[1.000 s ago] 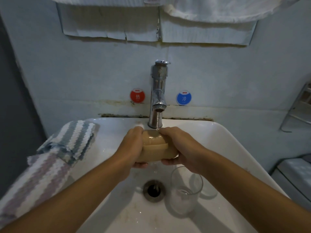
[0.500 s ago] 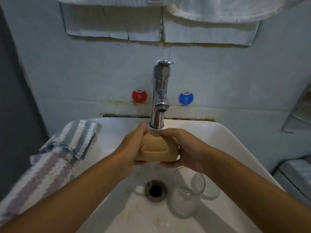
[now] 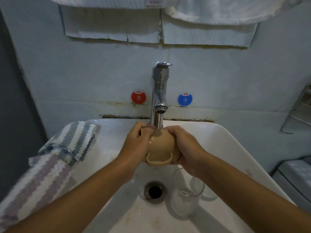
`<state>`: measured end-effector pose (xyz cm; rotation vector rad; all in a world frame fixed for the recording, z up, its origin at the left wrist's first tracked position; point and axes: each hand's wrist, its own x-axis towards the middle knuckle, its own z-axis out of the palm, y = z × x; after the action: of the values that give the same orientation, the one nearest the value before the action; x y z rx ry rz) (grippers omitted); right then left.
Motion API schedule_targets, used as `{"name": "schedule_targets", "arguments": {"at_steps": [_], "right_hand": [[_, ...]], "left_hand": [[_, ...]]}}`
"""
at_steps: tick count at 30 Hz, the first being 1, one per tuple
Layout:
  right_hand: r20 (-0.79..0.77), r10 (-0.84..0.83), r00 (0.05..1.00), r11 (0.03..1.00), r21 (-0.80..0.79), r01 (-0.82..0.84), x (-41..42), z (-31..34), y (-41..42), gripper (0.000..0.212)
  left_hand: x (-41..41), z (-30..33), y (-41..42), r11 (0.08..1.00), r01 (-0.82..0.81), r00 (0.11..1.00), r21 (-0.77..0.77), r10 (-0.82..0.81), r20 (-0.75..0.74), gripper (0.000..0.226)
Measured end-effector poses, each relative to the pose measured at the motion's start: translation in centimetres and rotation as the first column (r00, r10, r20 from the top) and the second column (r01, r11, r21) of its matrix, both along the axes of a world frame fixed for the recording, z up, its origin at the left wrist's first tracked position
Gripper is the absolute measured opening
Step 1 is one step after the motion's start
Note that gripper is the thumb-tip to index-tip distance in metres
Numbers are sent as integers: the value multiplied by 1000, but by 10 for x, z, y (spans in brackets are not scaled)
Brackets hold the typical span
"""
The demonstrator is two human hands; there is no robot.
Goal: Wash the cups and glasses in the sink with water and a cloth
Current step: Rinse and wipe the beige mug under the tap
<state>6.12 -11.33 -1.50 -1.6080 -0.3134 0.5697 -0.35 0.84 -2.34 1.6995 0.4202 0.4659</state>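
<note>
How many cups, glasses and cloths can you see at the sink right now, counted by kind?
Tan cups: 1, the tan cup held under the tap by the left hand and right hand
Clear glasses: 1, the clear glass standing in the sink
Striped cloths: 1, the striped cloth on the sink's left rim
Total: 3
</note>
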Motion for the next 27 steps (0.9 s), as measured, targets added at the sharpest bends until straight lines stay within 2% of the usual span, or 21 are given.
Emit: {"name": "schedule_targets", "arguments": {"at_steps": [6,8,12,16,21,24,27], "right_hand": [[-43,-65,997,998,-19,64,-4,3,1,22],[-11,-92,996,995,-36,92,-4,4,1,22],[40,-207,978,978,-26,208,-1,5,2,22],[-21,-268,963,963,1,268,0,5,2,23],[-75,-262,962,964,38,265,-4,8,3,24],[-70,-268,961,962,36,271,-4,8,3,24],[-46,-273,961,961,35,275,-4,6,4,23]], "left_hand": [[2,-6,-1,994,-22,1000,111,20,23,28],[2,-6,-2,994,18,1000,107,-21,20,26],[3,-6,-8,984,128,991,124,-130,11,43],[7,-6,-8,976,106,990,187,-121,66,47],[8,-4,-7,995,12,991,96,-24,130,33],[9,-6,-7,999,-28,995,44,24,98,36],[7,-5,-9,999,14,996,46,-18,88,40]]}}
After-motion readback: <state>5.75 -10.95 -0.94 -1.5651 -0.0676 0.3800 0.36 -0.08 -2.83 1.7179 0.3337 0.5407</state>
